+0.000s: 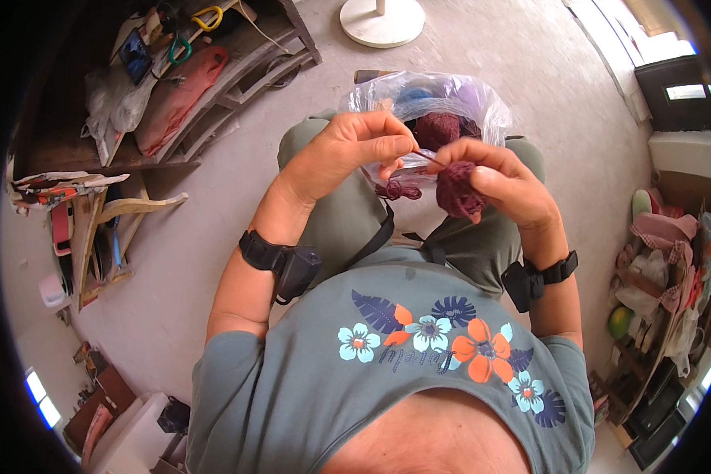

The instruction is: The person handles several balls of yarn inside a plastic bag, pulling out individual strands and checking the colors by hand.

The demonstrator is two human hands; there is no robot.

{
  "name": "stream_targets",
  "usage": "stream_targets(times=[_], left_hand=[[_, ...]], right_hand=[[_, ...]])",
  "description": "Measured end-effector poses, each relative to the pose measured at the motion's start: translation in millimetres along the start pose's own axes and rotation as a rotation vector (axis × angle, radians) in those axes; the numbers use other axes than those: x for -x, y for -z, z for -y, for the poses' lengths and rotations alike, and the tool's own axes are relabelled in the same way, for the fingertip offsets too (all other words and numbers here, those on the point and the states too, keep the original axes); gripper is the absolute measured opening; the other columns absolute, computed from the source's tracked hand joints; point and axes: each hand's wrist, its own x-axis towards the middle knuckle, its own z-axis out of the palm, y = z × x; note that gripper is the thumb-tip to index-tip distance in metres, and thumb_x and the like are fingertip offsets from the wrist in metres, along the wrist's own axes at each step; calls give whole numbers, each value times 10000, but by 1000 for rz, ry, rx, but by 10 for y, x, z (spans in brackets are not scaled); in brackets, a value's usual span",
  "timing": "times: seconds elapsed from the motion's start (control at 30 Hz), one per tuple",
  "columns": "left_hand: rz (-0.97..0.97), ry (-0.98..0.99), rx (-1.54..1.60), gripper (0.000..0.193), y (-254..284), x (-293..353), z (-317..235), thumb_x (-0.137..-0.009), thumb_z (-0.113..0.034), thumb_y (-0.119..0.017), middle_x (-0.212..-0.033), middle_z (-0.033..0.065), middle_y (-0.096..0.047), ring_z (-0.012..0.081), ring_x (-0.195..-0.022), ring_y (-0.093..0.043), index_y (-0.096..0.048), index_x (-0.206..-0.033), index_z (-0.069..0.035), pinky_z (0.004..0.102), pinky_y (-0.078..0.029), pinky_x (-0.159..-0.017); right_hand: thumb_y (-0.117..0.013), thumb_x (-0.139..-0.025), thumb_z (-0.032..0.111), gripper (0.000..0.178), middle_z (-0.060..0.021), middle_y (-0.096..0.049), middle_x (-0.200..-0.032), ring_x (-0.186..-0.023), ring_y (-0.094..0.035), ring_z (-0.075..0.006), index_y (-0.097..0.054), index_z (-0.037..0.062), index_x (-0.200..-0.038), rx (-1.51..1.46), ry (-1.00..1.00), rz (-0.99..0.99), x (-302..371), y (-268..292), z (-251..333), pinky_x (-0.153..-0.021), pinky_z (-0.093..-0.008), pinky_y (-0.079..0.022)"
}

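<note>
My right hand (504, 180) is closed round a small dark-maroon ball of yarn (456, 192). From the ball a strand of yarn runs left to my left hand (363, 148), which pinches it between thumb and forefinger. Below the left hand hangs a loose loopy bunch of the same maroon yarn (398, 190). Just beyond both hands, between my knees, a clear plastic bag (491, 103) stands open with a larger maroon yarn ball (437, 130) and blue, purple and peach bundles inside.
On the left stands a wooden shelf (249, 75) with scissors (207, 17), a phone (135, 57) and a red plastic bag (183, 99). A wooden stool (138, 207) is below it. A round white base (381, 22) rests on the floor ahead. Bags and cloths (657, 261) crowd a right-hand rack.
</note>
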Motion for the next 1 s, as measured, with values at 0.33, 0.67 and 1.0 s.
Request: stream_targets(times=[0.33,0.67,1.0], left_hand=[[-12,39,5,224,-154,-40,-3,-937,-164,-621,-760,16,-626,80,-697,-568,-689,-1032,27,230,-462,-665],[2,-36,-45,181,36,9,26,-934,-203,-640,-739,-29,-608,45,-693,-543,-707,-960,-37,194,-431,-657],[85,44,-13,246,-28,-59,135,-961,-223,-614,-1027,42,-675,100,-945,-607,-664,-1084,-15,252,-486,-849]], right_hand=[[-638,-904,144,358,-159,-623,-1082,-936,-651,-210,-489,18,-1204,-314,437,-347,-315,-85,100,-837,-323,-546],[-637,-918,314,326,18,-614,-866,-737,-552,-62,-639,39,-1092,46,-48,-103,-95,-102,28,-616,-220,-461],[-544,-956,336,511,-163,-573,-1249,-995,-639,-210,-460,-25,-1307,-229,474,-25,-123,12,131,-785,-338,-559]])
